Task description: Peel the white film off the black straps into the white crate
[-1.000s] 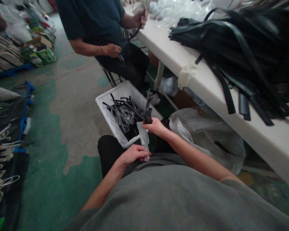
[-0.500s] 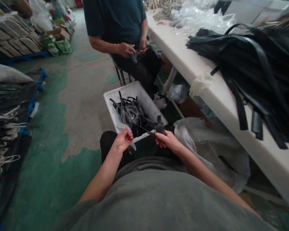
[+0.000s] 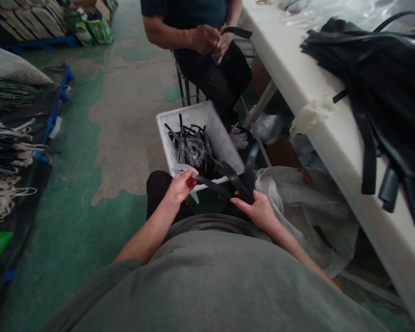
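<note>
Black straps [image 3: 240, 182] loop up from my right hand [image 3: 257, 208], whose fingers are wrapped round them. One strap stretches left to my left hand [image 3: 181, 186], which pinches its end together with a thin translucent wrap [image 3: 184, 168]. Beneath and beyond my hands stands a white bin [image 3: 166, 138] holding a tangle of black straps and clear wrapped pieces [image 3: 193, 150].
Across the bin sits a person, whose hands [image 3: 212, 40] hold a black strap. A white table [image 3: 318, 133] on the right bears a pile of black straps [image 3: 383, 74]. A whitish sack [image 3: 297, 198] lies under it. Bundles of cords [image 3: 7, 157] lie at left.
The black straps now rise in loops from my right hand, and a wider strap spans between my hands. The other person's hands now hold a black strap. The view has shifted slightly.
</note>
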The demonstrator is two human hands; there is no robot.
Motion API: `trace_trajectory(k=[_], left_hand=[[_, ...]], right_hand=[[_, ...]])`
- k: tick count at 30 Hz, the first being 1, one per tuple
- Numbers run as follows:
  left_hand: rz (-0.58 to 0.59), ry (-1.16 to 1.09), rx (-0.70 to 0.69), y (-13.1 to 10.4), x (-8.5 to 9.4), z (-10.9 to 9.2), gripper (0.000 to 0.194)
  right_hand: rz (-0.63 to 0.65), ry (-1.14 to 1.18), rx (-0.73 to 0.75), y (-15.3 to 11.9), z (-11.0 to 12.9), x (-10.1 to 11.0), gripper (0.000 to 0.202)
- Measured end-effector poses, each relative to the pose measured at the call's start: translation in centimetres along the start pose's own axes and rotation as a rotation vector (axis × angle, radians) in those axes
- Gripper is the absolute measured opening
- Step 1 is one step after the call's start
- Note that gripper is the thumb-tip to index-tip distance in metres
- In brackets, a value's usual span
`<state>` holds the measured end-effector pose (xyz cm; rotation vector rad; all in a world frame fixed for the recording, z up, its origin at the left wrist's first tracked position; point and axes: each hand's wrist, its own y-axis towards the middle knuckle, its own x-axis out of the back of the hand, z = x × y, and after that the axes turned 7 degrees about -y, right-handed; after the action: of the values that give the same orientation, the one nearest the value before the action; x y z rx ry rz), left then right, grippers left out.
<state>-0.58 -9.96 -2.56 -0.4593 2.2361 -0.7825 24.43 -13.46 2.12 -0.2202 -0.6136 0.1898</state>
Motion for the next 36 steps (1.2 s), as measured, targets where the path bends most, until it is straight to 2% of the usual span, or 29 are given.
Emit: trace_trajectory(k=[10, 14, 17, 20, 25, 28, 30, 36], left_hand=[[0.023, 0.067, 0.023, -0.6, 0.3, 0.4, 0.027], [0.029, 0.096, 0.057, -1.0, -0.1, 1.2, 0.024], [0.053, 0.141, 0.09, -1.5, -0.8, 2.3, 0.021], [0.11, 0.205, 0.103, -2.1, -1.3, 3.1, 0.022], [0.154, 0.203, 0.075, -2.0, -0.9, 2.6, 0.026], [0.113, 0.158, 0.049, -1.5, -0.2, 1.8, 0.027], [0.083, 0.145, 0.048, -1.1, 0.2, 1.6, 0.028], [0.048, 0.125, 0.109, -0.4, 0.5, 2.5, 0.029]], right_hand=[[-0.014, -0.263, 0.043, 0.1, -0.4, -0.6, 0.031], [-0.014, -0.464, -0.029, 0.3, 0.6, -1.3, 0.032], [-0.018, -0.519, -0.04, 1.1, 1.0, -2.2, 0.032], [0.018, -0.367, -0.054, 2.6, 0.5, -3.0, 0.03], [0.256, 0.317, -0.277, 4.9, -1.7, -2.8, 0.04], [0.219, 0.506, -0.327, 5.1, -2.7, -2.1, 0.038], [0.183, 0.538, -0.288, 4.7, -2.9, -1.7, 0.035], [0.399, 0.25, -0.198, 2.1, -2.9, -0.9, 0.039]])
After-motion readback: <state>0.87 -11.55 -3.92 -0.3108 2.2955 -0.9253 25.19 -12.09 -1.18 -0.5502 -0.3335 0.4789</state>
